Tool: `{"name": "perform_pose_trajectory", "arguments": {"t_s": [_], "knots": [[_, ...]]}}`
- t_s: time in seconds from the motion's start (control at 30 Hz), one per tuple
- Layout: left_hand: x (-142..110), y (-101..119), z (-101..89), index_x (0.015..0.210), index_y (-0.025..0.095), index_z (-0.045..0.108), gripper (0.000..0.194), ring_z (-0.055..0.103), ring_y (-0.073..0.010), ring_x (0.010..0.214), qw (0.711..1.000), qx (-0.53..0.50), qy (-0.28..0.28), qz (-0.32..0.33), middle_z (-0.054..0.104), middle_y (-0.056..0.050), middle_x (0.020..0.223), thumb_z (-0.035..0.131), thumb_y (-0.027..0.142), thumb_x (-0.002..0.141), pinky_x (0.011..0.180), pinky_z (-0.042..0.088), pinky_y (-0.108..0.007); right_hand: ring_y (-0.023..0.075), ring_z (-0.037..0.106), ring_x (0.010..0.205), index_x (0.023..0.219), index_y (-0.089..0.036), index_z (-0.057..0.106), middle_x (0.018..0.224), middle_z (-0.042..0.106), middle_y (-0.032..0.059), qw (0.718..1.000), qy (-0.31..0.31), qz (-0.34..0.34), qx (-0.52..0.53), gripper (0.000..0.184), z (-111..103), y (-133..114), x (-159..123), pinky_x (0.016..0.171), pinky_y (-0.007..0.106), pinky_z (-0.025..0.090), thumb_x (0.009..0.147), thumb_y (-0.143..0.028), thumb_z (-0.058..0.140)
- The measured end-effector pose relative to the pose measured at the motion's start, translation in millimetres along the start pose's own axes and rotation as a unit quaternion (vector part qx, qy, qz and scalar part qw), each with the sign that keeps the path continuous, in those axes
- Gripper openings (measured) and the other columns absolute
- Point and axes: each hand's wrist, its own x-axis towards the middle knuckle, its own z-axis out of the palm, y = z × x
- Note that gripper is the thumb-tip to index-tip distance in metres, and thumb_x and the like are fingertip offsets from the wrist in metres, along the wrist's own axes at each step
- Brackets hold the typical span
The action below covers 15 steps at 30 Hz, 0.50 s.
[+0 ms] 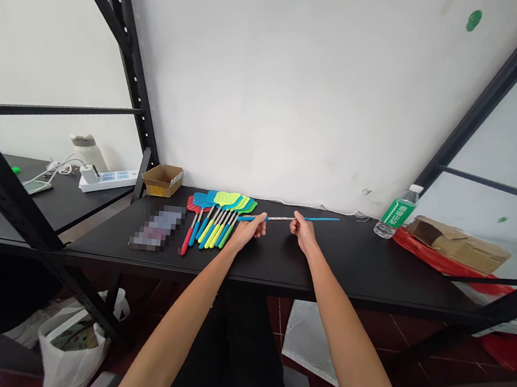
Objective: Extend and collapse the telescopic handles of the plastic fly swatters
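Note:
Both hands are on one blue fly swatter [280, 219], held level above the black table. My left hand [250, 229] is closed around its blue handle, and the metal shaft runs to the right. My right hand [302, 230] pinches the shaft close to the blue head, which shows as a thin strip seen edge-on. Left of my left hand, a row of several fly swatters [223, 214] in red, blue, yellow-green and green lies fanned and overlapping, heads toward the wall and handles toward me.
A small open cardboard box [162, 180] and a blurred flat item [157, 228] are on the table's left. At the right stand a water bottle [396, 213] and a torn cardboard piece [459, 245] on red plastic. Black metal posts [133, 69] frame both sides.

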Motion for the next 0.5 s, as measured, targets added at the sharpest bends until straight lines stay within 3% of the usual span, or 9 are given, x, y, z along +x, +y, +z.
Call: {"name": "perform_pose_trajectory", "arguments": {"t_s": [0.2,0.5], "knots": [[0.5,-0.6,-1.2,0.077,0.017,0.068,0.047,0.049,-0.0103,0.051,0.999,-0.021,0.000,0.031,0.062,-0.003,0.065,0.061,0.062,0.086,0.048,0.035,-0.025,0.0093,0.048,0.045,0.060,-0.021,0.056,0.053,0.055,-0.0016,0.999,0.022,0.012,0.022,0.048,1.9,-3.1,-1.6,0.042,0.026,0.037,0.071,-0.061,0.080],[-0.9,-0.3,-3.3,0.091,0.017,0.071,0.045,0.049,-0.0093,0.051,0.998,-0.036,0.000,0.044,0.063,-0.002,0.071,0.064,0.061,0.085,0.048,0.035,-0.024,0.0096,0.048,0.044,0.055,-0.019,0.059,0.050,0.057,0.0023,1.000,-0.002,0.015,-0.017,0.063,0.1,-2.8,-0.5,0.043,0.025,0.037,0.074,-0.079,0.064]]}}
